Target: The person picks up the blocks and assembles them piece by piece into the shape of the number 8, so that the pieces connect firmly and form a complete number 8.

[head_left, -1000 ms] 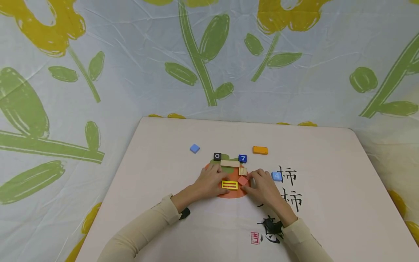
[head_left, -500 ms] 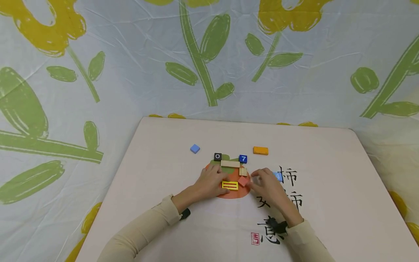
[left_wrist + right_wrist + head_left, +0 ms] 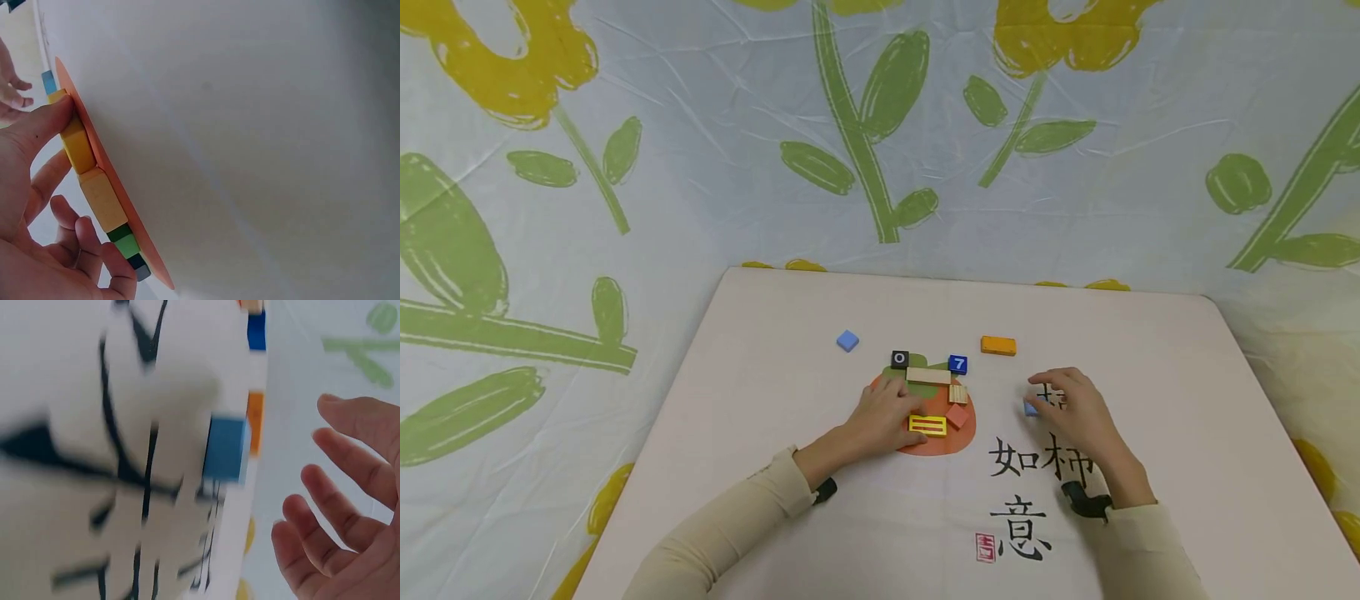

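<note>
In the head view my left hand point(image 3: 880, 417) rests over the orange persimmon print point(image 3: 940, 446), thumb and index finger pinching a yellow block with red stripes point(image 3: 927, 426). The left wrist view shows the thumb against the side of this yellow block point(image 3: 78, 147), beside a tan block point(image 3: 103, 200) and green blocks point(image 3: 128, 244). My right hand point(image 3: 1078, 417) hovers with fingers spread and slightly bent over a light blue block point(image 3: 1031, 408). In the right wrist view that light blue block point(image 3: 225, 449) stands apart from the fingers.
A coral block point(image 3: 957, 416), a striped wooden block point(image 3: 958, 394), a long pale block point(image 3: 928, 377), a black 0 block point(image 3: 899, 359) and a dark blue 7 block point(image 3: 957, 364) sit around the print. Farther back lie an orange block point(image 3: 998, 345) and a blue block point(image 3: 847, 340).
My right hand has left the coral block and moved right, over the light blue block. The left hand has stayed at the yellow block.
</note>
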Available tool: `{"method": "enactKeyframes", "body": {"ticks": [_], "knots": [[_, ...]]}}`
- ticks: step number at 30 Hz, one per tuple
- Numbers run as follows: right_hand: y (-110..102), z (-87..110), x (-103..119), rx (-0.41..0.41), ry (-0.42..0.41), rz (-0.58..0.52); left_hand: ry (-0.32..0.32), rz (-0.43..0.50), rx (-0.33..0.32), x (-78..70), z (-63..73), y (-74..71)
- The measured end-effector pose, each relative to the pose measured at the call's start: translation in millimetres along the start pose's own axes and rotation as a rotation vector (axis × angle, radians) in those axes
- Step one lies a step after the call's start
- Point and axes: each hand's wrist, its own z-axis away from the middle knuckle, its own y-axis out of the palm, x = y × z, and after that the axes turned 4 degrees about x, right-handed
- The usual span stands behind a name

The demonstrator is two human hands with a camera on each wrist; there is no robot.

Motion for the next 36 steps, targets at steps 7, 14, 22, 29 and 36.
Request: {"method": "enactKeyframes", "body": {"ticks": [7, 14, 22, 29, 36], "knots": [[-12, 5.2, -18, 0.135, 0.061, -0.029, -0.005, -0.01, -0.012, 0.7, 0.0, 2.6], [-9, 7.1, -26, 0.203, 0.074, -0.034, -0.014, -0.018, 0.001, 0.1, 0.2, 1.3], [-7, 7.5, -27, 0.198, 0.098, 0.004, -0.016, -0.021, 0.001, -0.5, 0.6, 0.2], [-8, 7.0, -26, 0.187, 0.085, 0.003, -0.023, -0.018, 0.005, -0.6, -0.1, 0.4], [-7, 3.1, -26, 0.152, 0.066, 0.008, -0.018, -0.016, 0.002, -0.8, 0.3, 1.0]]}}
